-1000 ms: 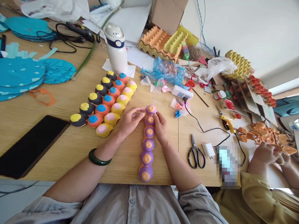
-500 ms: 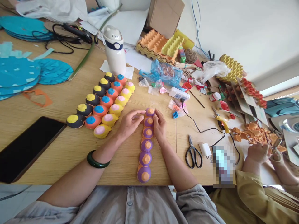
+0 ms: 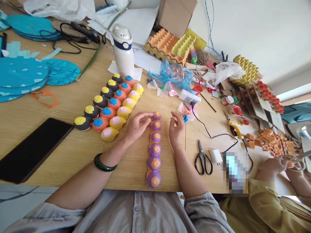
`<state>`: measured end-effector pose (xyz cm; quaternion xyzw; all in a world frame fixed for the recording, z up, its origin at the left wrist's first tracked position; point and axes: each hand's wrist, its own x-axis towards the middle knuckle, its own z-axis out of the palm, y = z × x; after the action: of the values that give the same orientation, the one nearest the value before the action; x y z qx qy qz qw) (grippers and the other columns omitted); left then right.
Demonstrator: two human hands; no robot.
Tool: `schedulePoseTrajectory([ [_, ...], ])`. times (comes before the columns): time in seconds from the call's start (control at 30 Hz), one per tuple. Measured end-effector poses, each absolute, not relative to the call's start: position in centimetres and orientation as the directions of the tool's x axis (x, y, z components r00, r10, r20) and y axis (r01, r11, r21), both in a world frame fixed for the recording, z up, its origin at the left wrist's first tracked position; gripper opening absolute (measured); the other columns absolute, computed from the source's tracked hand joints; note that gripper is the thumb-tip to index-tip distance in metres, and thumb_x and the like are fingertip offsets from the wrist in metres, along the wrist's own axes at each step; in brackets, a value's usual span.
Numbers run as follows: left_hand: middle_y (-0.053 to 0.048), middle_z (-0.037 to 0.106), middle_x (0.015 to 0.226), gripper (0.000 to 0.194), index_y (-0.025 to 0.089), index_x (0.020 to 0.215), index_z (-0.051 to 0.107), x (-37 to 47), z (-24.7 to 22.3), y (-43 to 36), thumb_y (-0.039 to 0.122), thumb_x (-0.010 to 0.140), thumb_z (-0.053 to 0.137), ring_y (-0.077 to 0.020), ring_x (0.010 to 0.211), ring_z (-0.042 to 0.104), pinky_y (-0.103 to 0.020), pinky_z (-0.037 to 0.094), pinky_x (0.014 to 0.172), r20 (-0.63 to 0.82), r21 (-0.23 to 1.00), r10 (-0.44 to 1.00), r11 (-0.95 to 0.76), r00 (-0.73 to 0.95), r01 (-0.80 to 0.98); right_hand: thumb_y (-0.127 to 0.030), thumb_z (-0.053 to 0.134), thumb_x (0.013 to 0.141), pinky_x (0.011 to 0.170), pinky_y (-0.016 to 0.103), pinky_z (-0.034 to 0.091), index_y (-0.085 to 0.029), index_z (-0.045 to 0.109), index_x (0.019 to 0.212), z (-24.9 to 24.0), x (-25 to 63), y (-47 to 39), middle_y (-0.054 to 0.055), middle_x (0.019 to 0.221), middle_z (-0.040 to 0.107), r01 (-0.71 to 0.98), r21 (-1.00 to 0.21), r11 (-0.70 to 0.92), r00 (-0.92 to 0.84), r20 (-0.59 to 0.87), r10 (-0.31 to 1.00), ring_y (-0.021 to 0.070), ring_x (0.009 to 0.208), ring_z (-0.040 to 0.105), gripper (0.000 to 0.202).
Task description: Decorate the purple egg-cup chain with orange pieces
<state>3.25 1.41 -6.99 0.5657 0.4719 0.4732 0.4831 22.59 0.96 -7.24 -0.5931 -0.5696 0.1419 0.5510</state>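
A strip of purple egg-carton cups with orange centres (image 3: 155, 149) lies lengthwise on the table before me. At its far end, my left hand (image 3: 139, 127) has thumb and index finger close together against the left side of the last cup. To the right of the strip, my right hand (image 3: 176, 128) is raised with nothing in it, its fingers loosely bent and apart. Left of my left hand lie rows of similar cups: black cups with yellow tops (image 3: 100, 101), orange cups with blue tops (image 3: 113, 104) and yellow cups with pink tops (image 3: 123, 111).
A black tablet or phone (image 3: 36, 149) lies at left, near a white bottle (image 3: 123, 53). Scissors (image 3: 203, 160), a charger (image 3: 216, 156) and a corded power strip (image 3: 189, 96) lie at right. A co-worker's hands (image 3: 274, 166) hold scissors beside orange pieces (image 3: 279, 142).
My right hand has let go of the purple strip and moved off to the right. My left hand stays at its far end. The view has shifted slightly.
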Motion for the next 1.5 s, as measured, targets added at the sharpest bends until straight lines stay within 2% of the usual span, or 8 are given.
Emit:
schedulePoseTrajectory([
  [0.13, -0.008, 0.076, 0.123, 0.028, 0.021, 0.112, 0.075, 3.2, -7.0, 1.5, 0.034, 0.089, 0.064, -0.0244, 0.11, 0.072, -0.039, 0.061, 0.096, 0.073, 0.994, 0.993, -0.081, 0.094, 0.077, -0.017, 0.047, 0.095, 0.108, 0.052, 0.051, -0.026, 0.073, 0.109, -6.9, 25.0, 1.5, 0.009, 0.117, 0.074, 0.742, -0.621, 0.253, 0.284, 0.632, 0.721, 0.0269, 0.117, 0.067, 0.031],
  [0.27, -0.01, 0.075, 0.123, 0.03, 0.019, 0.113, 0.074, 3.2, -7.0, 1.4, 0.034, 0.089, 0.063, -0.0247, 0.11, 0.072, -0.038, 0.062, 0.093, 0.07, 0.994, 0.993, -0.077, 0.097, 0.073, -0.015, 0.05, 0.089, 0.114, 0.057, 0.045, -0.025, 0.072, 0.117, -7.8, 27.2, 2.0, 0.012, 0.135, 0.067, 0.857, -0.508, 0.082, 0.298, 0.621, 0.724, 0.031, 0.132, 0.056, 0.036],
  [0.47, -0.009, 0.076, 0.122, 0.029, 0.02, 0.113, 0.074, 3.3, -7.1, 1.4, 0.034, 0.09, 0.063, -0.023, 0.105, 0.074, -0.037, 0.062, 0.091, 0.078, 0.993, 0.993, -0.085, 0.09, 0.082, -0.018, 0.054, 0.085, 0.12, 0.062, 0.037, -0.018, 0.068, 0.124, -9.9, 28.0, 2.8, 0.019, 0.141, 0.062, 0.787, -0.617, 0.01, 0.359, 0.471, 0.806, 0.0327, 0.138, 0.05, 0.041],
  [0.93, -0.01, 0.074, 0.123, 0.03, 0.021, 0.112, 0.074, 3.4, -7.5, 1.4, 0.036, 0.09, 0.063, -0.0237, 0.105, 0.073, -0.038, 0.062, 0.09, 0.095, 0.991, 0.99, -0.104, 0.101, 0.083, -0.017, 0.051, 0.087, 0.121, 0.062, 0.034, -0.014, 0.066, 0.126, -10.4, 27.5, 2.5, 0.022, 0.143, 0.061, 0.815, -0.576, 0.058, 0.283, 0.484, 0.828, 0.0328, 0.14, 0.05, 0.042],
  [1.13, -0.009, 0.073, 0.123, 0.028, 0.021, 0.111, 0.075, 3.2, -7.2, 1.4, 0.034, 0.089, 0.063, -0.025, 0.111, 0.071, -0.04, 0.061, 0.095, 0.087, 0.989, 0.994, -0.094, 0.065, 0.11, -0.016, 0.048, 0.091, 0.123, 0.061, 0.034, -0.023, 0.067, 0.125, -8.5, 26.3, 1.8, 0.014, 0.141, 0.064, 0.756, -0.622, 0.207, 0.265, 0.579, 0.771, 0.0296, 0.141, 0.051, 0.039],
  [1.27, -0.011, 0.069, 0.133, 0.035, 0.021, 0.119, 0.073, 3.3, -7.0, 1.3, 0.033, 0.087, 0.066, -0.0264, 0.119, 0.068, -0.041, 0.061, 0.098, 0.059, 0.994, 0.996, -0.066, 0.072, 0.092, -0.019, 0.047, 0.095, 0.098, 0.048, 0.058, -0.024, 0.069, 0.12, -7.9, 23.5, 0.8, 0.012, 0.118, 0.073, 0.56, -0.788, 0.258, 0.209, 0.436, 0.875, 0.0252, 0.107, 0.07, 0.033],
  [1.33, -0.012, 0.068, 0.138, 0.043, 0.019, 0.127, 0.07, 3.5, -7.0, 1.3, 0.033, 0.086, 0.066, -0.0279, 0.124, 0.067, -0.044, 0.059, 0.103, 0.04, 0.997, 0.995, -0.046, 0.086, 0.068, -0.02, 0.047, 0.096, 0.083, 0.039, 0.063, -0.024, 0.068, 0.121, -8.2, 22.2, 0.3, 0.011, 0.118, 0.074, 0.425, -0.878, 0.22, 0.189, 0.324, 0.927, 0.0226, 0.1, 0.072, 0.033],
  [1.5, -0.017, 0.067, 0.142, 0.063, 0.011, 0.138, 0.063, 3.7, -6.9, 1.7, 0.037, 0.081, 0.072, -0.032, 0.133, 0.063, -0.048, 0.048, 0.118, -0.112, 0.984, 0.984, 0.13, 0.14, -0.123, -0.018, 0.055, 0.093, 0.094, 0.039, 0.062, -0.024, 0.069, 0.123, -8.6, 20.6, -0.3, 0.01, 0.126, 0.073, 0.314, -0.916, 0.248, 0.072, 0.284, 0.956, 0.0224, 0.115, 0.071, 0.033],
])
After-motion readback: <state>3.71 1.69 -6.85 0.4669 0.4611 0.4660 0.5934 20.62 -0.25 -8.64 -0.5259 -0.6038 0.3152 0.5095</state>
